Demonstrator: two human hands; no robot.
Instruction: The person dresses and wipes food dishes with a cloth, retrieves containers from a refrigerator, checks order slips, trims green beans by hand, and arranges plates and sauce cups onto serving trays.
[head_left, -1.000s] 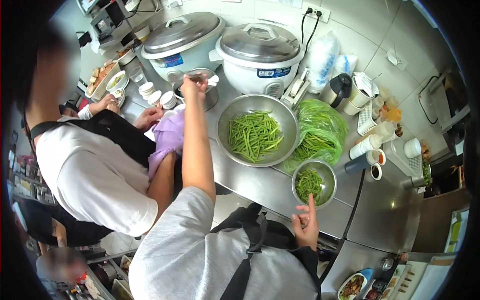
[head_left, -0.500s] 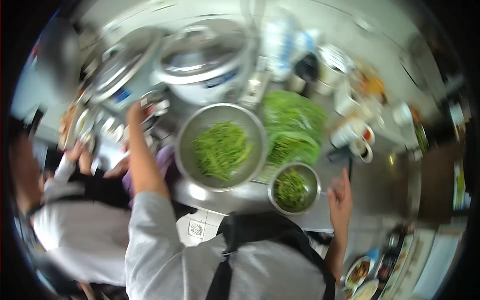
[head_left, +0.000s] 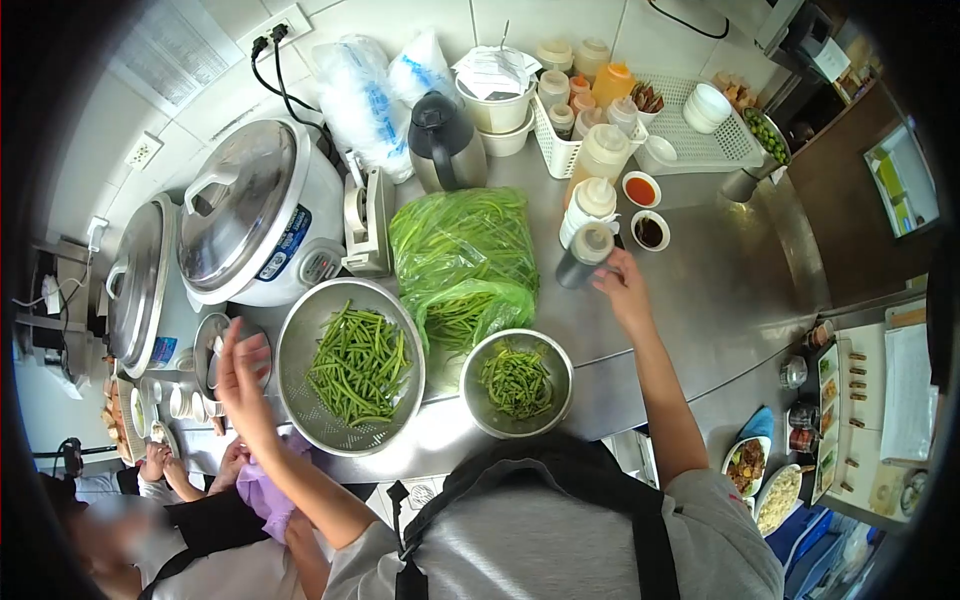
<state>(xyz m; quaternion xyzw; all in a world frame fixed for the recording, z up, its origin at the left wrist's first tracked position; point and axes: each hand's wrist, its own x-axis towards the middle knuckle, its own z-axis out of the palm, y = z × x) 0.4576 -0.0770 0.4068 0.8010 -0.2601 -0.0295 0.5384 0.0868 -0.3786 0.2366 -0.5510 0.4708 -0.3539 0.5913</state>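
Note:
My right hand (head_left: 624, 287) has its fingers at the side of a squeeze bottle (head_left: 584, 257) with dark sauce; part of the grip is hidden. My left hand (head_left: 243, 380) hangs in the air, fingers apart and holding nothing, left of a large perforated metal bowl (head_left: 290, 395) of cut green beans (head_left: 358, 365). A smaller metal bowl (head_left: 480, 410) in front of me holds more green pieces (head_left: 516, 382). Behind it lies a green plastic bag (head_left: 462, 240) full of beans.
Two large lidded cookers (head_left: 245, 215) stand left, beside a scale (head_left: 368, 222) and a thermos (head_left: 445, 145). Other bottles (head_left: 590, 205), two sauce cups (head_left: 641, 189) and a white basket (head_left: 560, 145) stand right. A co-worker (head_left: 215, 530) is at my left, near a purple cloth (head_left: 275, 490).
My view has swung right. My right hand has gone from empty air to the dark squeeze bottle. My left hand has come away from the small items by the cookers.

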